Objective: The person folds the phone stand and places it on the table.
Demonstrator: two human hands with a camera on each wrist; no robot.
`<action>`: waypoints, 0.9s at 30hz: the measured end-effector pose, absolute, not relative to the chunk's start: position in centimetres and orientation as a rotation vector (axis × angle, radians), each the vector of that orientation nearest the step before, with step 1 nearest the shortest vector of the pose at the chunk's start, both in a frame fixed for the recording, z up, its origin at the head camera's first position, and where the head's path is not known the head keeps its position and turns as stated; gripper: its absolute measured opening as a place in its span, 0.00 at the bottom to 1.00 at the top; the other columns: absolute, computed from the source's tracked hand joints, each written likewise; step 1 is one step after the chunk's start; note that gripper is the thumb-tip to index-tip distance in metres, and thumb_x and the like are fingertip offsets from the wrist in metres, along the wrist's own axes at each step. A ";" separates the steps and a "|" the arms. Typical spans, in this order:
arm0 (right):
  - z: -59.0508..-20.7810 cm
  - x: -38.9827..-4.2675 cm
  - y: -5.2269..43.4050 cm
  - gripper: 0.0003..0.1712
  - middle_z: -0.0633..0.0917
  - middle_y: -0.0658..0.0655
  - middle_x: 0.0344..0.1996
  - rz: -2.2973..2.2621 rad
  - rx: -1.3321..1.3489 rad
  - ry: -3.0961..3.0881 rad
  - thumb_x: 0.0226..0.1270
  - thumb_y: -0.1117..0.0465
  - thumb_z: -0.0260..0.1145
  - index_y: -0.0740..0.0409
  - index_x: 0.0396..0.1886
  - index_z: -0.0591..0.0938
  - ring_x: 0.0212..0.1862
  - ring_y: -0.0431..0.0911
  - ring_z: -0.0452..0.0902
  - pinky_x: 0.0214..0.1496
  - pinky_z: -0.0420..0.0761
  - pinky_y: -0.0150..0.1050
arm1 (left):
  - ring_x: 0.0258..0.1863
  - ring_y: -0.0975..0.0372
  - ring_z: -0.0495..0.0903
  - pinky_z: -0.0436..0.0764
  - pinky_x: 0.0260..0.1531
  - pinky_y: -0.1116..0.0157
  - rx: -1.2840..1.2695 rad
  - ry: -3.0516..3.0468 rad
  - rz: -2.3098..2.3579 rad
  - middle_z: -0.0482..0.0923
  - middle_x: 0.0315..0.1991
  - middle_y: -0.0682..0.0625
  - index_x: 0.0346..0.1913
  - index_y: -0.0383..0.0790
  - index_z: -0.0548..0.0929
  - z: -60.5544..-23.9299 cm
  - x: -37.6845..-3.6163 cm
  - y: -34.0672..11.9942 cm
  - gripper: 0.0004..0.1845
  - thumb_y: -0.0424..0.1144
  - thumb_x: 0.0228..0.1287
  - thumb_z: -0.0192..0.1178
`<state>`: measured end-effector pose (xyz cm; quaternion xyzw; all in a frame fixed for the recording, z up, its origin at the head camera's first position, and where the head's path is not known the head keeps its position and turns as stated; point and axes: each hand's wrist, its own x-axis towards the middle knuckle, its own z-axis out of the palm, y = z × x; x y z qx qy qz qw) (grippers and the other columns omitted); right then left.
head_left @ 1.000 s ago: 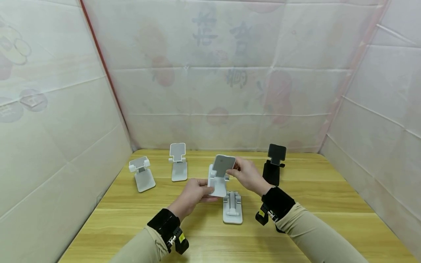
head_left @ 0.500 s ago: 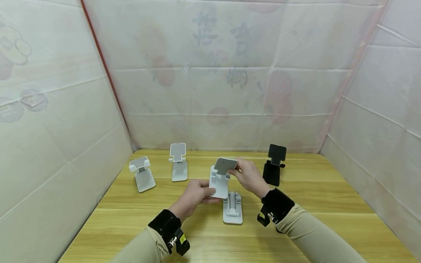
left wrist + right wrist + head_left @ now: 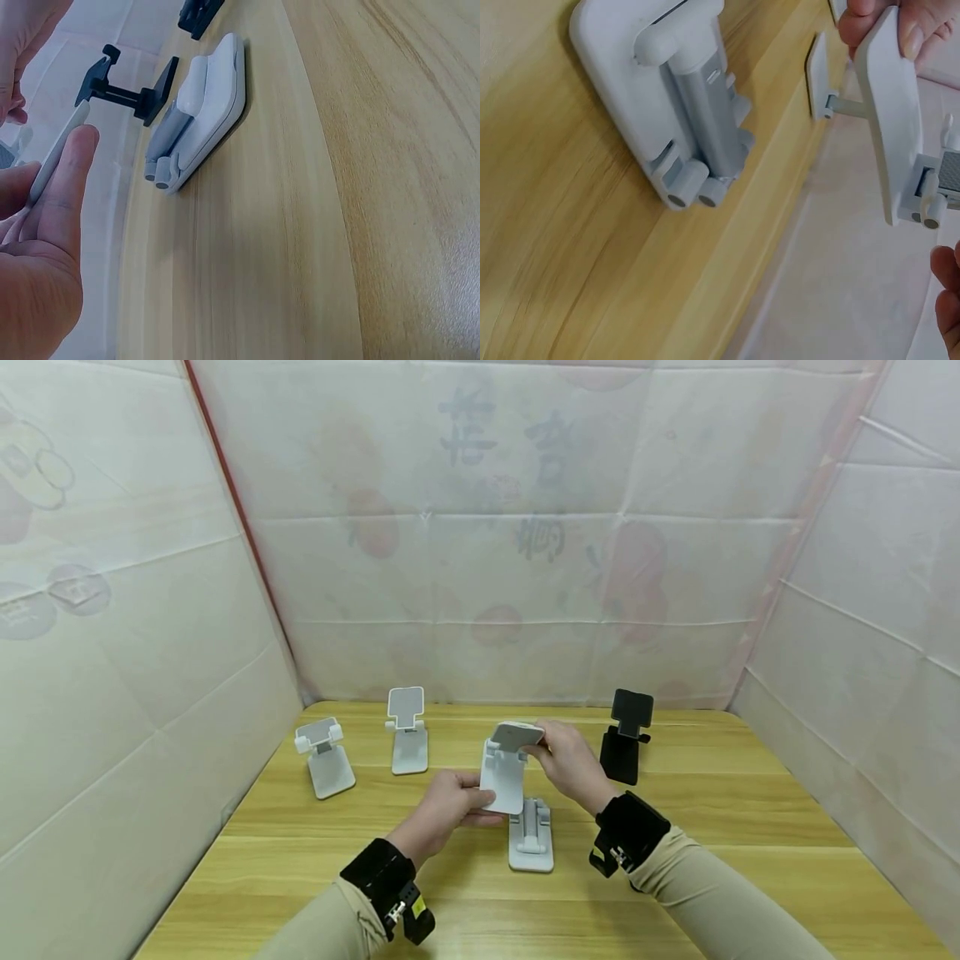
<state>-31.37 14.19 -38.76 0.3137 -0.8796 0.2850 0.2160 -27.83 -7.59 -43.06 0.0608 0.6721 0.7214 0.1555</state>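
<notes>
A white phone stand (image 3: 502,779) is held up over the middle of the wooden table (image 3: 300,852). My left hand (image 3: 477,799) grips its base plate from the left, thumb on the front. My right hand (image 3: 537,747) pinches the hinged top plate (image 3: 516,734), which is tilted almost flat. In the left wrist view my left fingers (image 3: 64,187) lie along the thin edge of the base plate (image 3: 58,154). The right wrist view shows the base plate (image 3: 889,112) with left fingertips (image 3: 915,26) on its upper end.
A folded white stand (image 3: 531,837) lies flat on the table just below the held one. A black stand (image 3: 626,737) is upright to the right. Two white stands (image 3: 324,762) (image 3: 407,741) are unfolded at the back left. White sheeting walls enclose the table.
My right hand has tipped the top plate forward and down, from facing me to almost edge-on. The left hand has kept its grip on the base, shifting slightly right.
</notes>
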 end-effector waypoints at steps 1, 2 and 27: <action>-38.8 -31.4 14.2 0.07 0.87 0.54 0.39 0.767 0.874 -2.424 0.68 0.67 0.69 0.58 0.44 0.83 0.39 0.46 0.82 0.40 0.81 0.42 | 0.46 0.48 0.88 0.90 0.46 0.58 0.174 1.922 2.067 0.83 0.53 0.31 0.63 0.19 0.76 -43.0 -27.8 -7.6 0.20 0.27 0.72 0.58; -38.8 -31.4 14.2 0.06 0.87 0.53 0.38 0.750 0.879 -2.413 0.69 0.66 0.69 0.58 0.44 0.83 0.39 0.46 0.82 0.40 0.80 0.43 | 0.46 0.48 0.88 0.90 0.46 0.58 0.176 1.921 2.066 0.83 0.53 0.31 0.63 0.19 0.76 -43.0 -27.8 -7.5 0.20 0.27 0.72 0.58; -39.3 -31.5 14.1 0.08 0.82 0.50 0.30 0.583 0.843 -2.307 0.65 0.66 0.73 0.56 0.38 0.80 0.31 0.42 0.69 0.41 0.76 0.44 | 0.46 0.46 0.88 0.89 0.46 0.58 0.171 1.882 2.086 0.82 0.53 0.31 0.65 0.19 0.74 -42.9 -27.7 -7.4 0.22 0.27 0.72 0.57</action>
